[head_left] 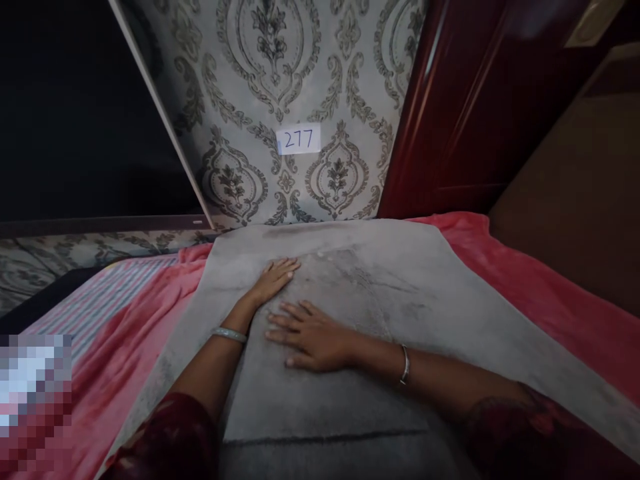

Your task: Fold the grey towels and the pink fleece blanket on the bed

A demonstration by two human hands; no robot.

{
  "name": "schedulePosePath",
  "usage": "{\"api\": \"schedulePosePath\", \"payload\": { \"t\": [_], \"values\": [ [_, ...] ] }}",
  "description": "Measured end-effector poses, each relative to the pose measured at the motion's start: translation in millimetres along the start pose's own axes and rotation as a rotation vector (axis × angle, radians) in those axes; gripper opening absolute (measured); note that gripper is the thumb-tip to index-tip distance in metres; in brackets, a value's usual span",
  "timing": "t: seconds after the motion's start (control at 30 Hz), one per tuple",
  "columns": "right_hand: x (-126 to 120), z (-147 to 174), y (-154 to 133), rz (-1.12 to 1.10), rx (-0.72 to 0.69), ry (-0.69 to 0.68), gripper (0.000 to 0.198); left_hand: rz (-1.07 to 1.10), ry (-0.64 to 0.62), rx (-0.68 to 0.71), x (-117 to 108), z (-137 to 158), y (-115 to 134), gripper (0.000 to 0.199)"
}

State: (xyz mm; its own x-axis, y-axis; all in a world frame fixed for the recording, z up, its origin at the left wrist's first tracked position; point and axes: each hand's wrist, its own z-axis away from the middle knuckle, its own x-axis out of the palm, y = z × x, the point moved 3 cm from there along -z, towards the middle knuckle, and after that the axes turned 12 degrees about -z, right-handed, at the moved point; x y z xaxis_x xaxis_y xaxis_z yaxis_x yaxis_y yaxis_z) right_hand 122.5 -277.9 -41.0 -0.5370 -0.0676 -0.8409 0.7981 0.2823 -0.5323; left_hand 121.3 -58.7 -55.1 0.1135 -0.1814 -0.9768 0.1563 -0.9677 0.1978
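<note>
Grey cloth (380, 293) spread lengthwise away over pink bed cover (540, 293); both grips flat, fingers spread, pinching nothing: left hand (274, 279) farther, right hand (313, 339) nearer.

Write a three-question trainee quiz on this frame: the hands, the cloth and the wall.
1. True or false: both hands lie flat on the grey cloth.
2. What number is on the white label on the wall?
3. What lies under the grey cloth? A) pink blanket B) bare wood C) a green sheet

Key:
1. True: left hand and right hand press it, palms down.
2. 277.
3. A.
</note>
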Motion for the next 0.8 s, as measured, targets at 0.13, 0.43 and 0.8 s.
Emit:
{"api": "schedulePosePath", "payload": {
  "t": [0.13,0.43,0.8],
  "values": [
    [24,33,-42,-0.12,-0.084,-0.068,0.064,-0.055,-0.004,0.005,1,0,2,0.055],
    [-4,86,-78,-0.315,-0.117,0.001,0.059,-0.187,0.064,0.055,-25,-1,36,0.053],
    [-44,74,56,0.071,0.121,0.235,0.056,-0.131,-0.167,0.372,-1,-97,124,0.048]
  ]
}}
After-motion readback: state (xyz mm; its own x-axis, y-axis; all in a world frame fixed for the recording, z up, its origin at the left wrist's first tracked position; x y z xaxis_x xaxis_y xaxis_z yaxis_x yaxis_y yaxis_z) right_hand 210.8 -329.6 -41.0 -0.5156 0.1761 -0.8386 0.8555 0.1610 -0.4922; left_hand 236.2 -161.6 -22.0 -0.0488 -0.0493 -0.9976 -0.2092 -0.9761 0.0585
